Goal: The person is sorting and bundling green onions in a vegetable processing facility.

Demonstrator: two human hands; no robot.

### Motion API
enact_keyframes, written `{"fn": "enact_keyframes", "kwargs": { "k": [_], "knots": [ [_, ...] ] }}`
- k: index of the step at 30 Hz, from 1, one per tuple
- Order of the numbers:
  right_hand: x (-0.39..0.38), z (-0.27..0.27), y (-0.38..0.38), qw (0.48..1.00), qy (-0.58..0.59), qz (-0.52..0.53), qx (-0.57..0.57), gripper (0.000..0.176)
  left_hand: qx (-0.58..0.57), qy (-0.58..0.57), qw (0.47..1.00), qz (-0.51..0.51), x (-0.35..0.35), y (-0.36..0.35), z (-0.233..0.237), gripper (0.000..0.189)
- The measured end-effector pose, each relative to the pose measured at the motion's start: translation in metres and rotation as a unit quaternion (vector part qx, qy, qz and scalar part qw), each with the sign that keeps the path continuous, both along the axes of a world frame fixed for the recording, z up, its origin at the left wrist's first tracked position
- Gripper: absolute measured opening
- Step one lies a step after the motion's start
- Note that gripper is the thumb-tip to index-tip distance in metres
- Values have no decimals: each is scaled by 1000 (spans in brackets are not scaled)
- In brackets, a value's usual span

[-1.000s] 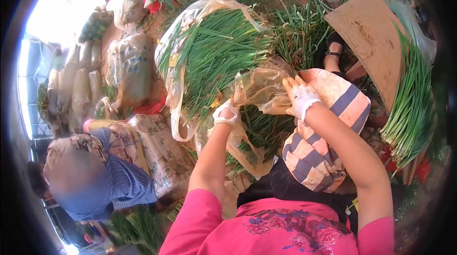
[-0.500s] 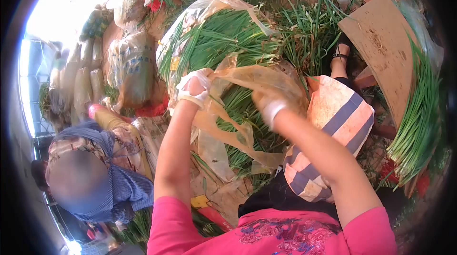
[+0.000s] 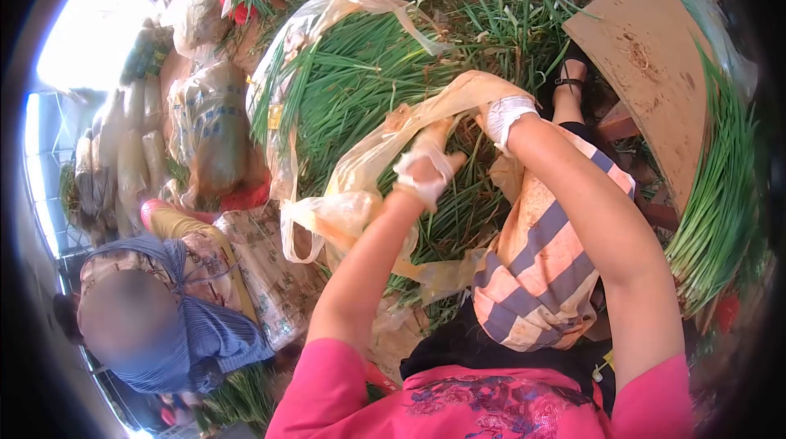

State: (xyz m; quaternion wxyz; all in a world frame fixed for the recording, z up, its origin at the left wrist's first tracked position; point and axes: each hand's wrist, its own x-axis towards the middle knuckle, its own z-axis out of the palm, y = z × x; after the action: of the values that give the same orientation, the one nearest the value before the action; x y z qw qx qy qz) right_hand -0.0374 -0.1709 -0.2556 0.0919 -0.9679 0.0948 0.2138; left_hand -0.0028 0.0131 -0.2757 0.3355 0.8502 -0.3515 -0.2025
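Note:
A yellowish clear plastic bag (image 3: pixel 360 156) is stretched in front of me over a pile of long green chives (image 3: pixel 352 70). My right hand (image 3: pixel 506 118), in a white glove, is closed on the bag's edge at the right and pulls it taut. My left hand (image 3: pixel 427 167), with white glove material around the palm, reaches beneath that stretched edge. Its thumb stands apart from the fingers, and I see nothing held in it; the fingertips are partly hidden. Loose greens (image 3: pixel 450 201) lie below both hands.
A person (image 3: pixel 176 300) sits at my left, near several filled plastic bags (image 3: pixel 209 132). At the right, a brown board (image 3: pixel 647 70) stands beside a bundle of chives (image 3: pixel 712 218). A striped cloth (image 3: pixel 540 259) covers my lap and knee.
My right hand has moved up and right, drawing the bag's edge with it. My left hand has let go of the bag at the left and moved right and down.

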Motion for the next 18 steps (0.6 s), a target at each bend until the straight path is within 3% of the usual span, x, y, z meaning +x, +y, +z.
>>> {"fn": "enact_keyframes", "kwargs": {
  "k": [2,3,6,7,9,11,14,15,16,18],
  "knots": [
    [-1,-18,-3,1000,-5,-1,4,43,151,24,986,65,31,-12,-39,74],
    [-4,-19,-4,999,-41,-7,22,43,216,-68,972,55,36,-20,-48,76],
    [-6,13,-8,996,68,52,-40,46,268,-33,962,31,44,-33,-50,75],
    [-5,-14,-15,998,21,62,-14,47,247,-84,965,12,47,-31,-67,76],
    [-7,-7,-18,998,43,40,7,47,184,32,982,-26,40,-23,-73,75],
    [-9,3,-20,996,63,66,9,47,292,-96,944,-122,20,-29,-35,70],
    [-13,5,-29,984,90,146,-39,47,92,-149,980,-99,37,-17,-65,66],
    [-18,0,-29,981,102,155,-63,47,156,-63,978,-123,48,-17,-67,67],
    [-23,-11,-29,993,57,105,-14,47,201,-55,977,-55,39,-21,-62,67],
    [-31,-19,-31,997,25,74,28,47,232,-152,961,-7,17,-28,-60,65]
  ]
}}
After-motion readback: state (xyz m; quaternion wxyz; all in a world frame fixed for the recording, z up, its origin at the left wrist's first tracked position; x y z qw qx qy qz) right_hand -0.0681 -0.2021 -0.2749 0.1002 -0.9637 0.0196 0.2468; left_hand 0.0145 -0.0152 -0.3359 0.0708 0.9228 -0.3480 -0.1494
